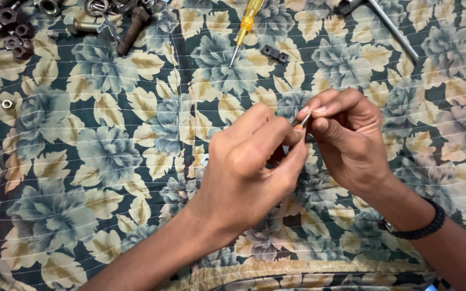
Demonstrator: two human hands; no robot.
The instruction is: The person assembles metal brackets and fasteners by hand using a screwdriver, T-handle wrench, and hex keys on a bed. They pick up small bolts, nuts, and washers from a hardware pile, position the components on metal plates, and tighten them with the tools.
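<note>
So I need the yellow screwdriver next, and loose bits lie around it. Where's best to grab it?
Take the screwdriver by its yellow handle, coming from the right side. It lies flat on the quilt, tip pointing down-left, and the handle is the thickest part.

Head view. The left hand (pixel 249 167) and right hand (pixel 346 137) met above a quilted floral cloth (pixel 98 161), both pinching a small threaded screw (pixel 306 119) between their fingertips. A black braided wristband (pixel 422 229) circled the right wrist. Well apart, along the far edge, lay a yellow-handled screwdriver (pixel 245 27), a small black block (pixel 274 53), a long metal tool (pixel 392 27), a rusty bolt (pixel 133 29) and a cluster of nuts (pixel 14 40).
</note>
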